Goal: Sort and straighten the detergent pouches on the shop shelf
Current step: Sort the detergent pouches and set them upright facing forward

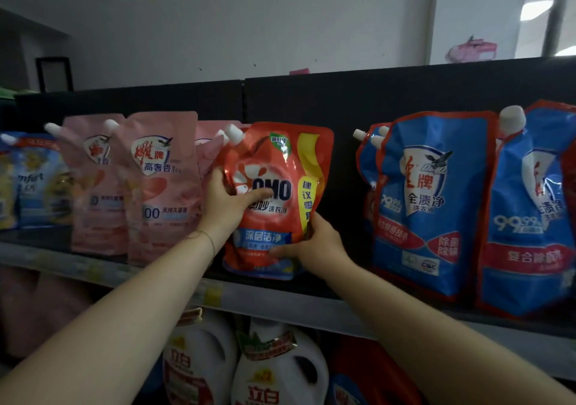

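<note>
A red OMO detergent pouch with a white spout cap stands upright on the upper shelf, near the middle. My left hand grips its left edge, thumb across the front. My right hand holds its lower right corner, thumb over the front. Pink pouches stand in a row to the left, one right behind the red pouch. Blue pouches stand to the right across a dark gap.
Blue and yellow softener pouches stand at the far left. White detergent bottles fill the shelf below. A black back panel closes the shelf behind the pouches. Yellow price tags sit on the shelf lip.
</note>
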The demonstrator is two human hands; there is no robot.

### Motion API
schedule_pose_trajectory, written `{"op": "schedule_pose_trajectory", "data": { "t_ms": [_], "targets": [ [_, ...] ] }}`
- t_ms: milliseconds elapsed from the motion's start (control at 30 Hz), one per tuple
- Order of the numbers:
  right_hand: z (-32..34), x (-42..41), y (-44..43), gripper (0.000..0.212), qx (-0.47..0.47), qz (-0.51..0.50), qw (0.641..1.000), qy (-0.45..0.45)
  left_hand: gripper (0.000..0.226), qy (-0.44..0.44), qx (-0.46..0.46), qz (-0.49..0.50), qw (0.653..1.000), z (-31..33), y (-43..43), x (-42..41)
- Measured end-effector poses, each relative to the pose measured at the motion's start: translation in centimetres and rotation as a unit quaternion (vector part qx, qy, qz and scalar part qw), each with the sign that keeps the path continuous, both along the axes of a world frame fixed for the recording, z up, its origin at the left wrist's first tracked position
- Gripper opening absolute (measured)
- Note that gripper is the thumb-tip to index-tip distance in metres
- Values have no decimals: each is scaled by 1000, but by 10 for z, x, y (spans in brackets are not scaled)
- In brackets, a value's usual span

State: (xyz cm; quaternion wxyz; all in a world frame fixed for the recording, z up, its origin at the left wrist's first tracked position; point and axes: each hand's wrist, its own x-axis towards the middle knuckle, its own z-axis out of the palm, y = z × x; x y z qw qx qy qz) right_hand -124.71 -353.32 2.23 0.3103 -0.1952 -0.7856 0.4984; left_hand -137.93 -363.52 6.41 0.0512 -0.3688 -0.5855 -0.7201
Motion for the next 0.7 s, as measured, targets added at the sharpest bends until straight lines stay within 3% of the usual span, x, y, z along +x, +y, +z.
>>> {"op": "schedule_pose_trajectory", "data": {
  "t_ms": [67,267,367,467,567,633,700],
  "targets": [
    [-2,-1,-2,76,23,-10,999,-20,82,23,-17,42,999,-1,-7,-2],
    [2,-2,-9,84,65,-35,995,-65,96,145,-30,100,984,-15,-15,1],
    [-2,-4,-18,83,94,-43,994,-41,88,242,-62,167,954,-30,-14,4],
    [-4,-7,-25,89,117,-40,992,-30,73,270,-98,224,931,-38,-14,7],
    [-6,-6,-28,119,136,-35,990,-19,64,302,-155,288,895,-39,-14,10],
    [-4,-1,-30,141,221,-71,972,-24,62,340,-172,296,876,-39,-15,10],
    [0,3,-29,143,383,-121,915,-29,68,391,-196,267,859,-44,-17,7]
  ]
}}
